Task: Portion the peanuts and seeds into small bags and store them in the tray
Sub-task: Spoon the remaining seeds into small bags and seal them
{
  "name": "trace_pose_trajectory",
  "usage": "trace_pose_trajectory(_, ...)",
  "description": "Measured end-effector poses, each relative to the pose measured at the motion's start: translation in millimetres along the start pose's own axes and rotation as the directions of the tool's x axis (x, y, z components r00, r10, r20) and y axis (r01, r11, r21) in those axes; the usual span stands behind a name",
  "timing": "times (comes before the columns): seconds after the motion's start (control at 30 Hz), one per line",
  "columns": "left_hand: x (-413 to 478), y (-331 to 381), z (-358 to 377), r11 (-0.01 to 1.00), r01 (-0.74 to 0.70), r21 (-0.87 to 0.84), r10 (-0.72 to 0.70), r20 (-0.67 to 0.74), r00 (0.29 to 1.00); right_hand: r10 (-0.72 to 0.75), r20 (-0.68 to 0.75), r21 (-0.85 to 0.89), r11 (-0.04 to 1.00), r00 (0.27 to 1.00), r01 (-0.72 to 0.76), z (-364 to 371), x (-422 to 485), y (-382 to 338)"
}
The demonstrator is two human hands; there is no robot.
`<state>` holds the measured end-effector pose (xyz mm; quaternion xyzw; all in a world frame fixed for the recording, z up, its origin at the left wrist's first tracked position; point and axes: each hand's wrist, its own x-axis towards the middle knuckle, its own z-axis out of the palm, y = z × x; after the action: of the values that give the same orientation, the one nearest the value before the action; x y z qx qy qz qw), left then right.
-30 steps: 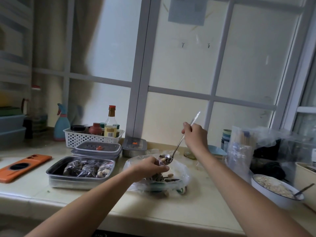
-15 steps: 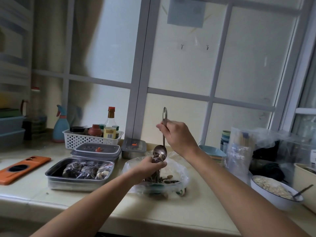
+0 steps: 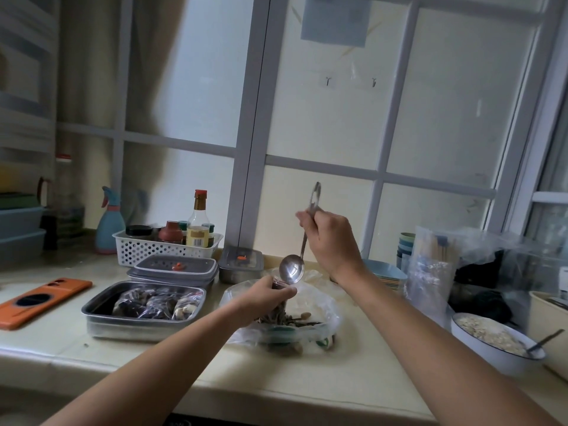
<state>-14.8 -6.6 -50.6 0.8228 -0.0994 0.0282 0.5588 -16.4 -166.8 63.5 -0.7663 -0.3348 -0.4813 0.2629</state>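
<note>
Small bag (image 3: 279,307) hangs mid-counter over the big loose bag (image 3: 324,305) of seeds and peanuts. Left hand (image 3: 264,295) pinches its mouth with curled fingers. Spoon (image 3: 292,269) stands nearly upright, its shiny bowl down, just at the small bag's mouth. Right hand (image 3: 330,238) is wrapped round the handle. Steel tray (image 3: 101,322) to the left holds filled bags (image 3: 153,302). Lidded boxes (image 3: 173,265) sit behind it, then a white basket (image 3: 138,249) of bottles. Orange case (image 3: 40,299) lies far left. Bowl of oats (image 3: 479,336) sits right.
</note>
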Motion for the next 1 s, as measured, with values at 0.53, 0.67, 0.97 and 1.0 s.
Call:
trace_pose_trajectory(0.53, 14.0, -8.2, -7.1, 0.993, -0.062, -0.104, 0.036, -0.235, 0.971, 0.848, 0.504, 0.116, 0.124, 0.166, -0.986, 35.3, -89.7, 93.5)
trace_pose_trajectory(0.67, 28.7, -12.1, -9.4, 0.995, -0.067, -0.071, 0.044, -0.278, 0.96, 0.889, 0.401, 0.087, 0.203, 0.221, -0.975, 51.0, -101.9, 107.4)
trace_pose_trajectory(0.97, 48.1, -36.6, 4.6, 0.99, -0.128, -0.066, 0.101, -0.309, 0.946, 0.643, 0.27, 0.136, 0.711, 0.717, -0.69, 65.3, -66.2, 76.8)
trace_pose_trajectory(1.0, 49.3, -38.0, 6.1, 0.989, -0.131, -0.072, 0.103, -0.307, 0.946, 0.556, 0.364, 0.204, 0.735, 0.747, -0.647, 66.2, -61.0, 71.7)
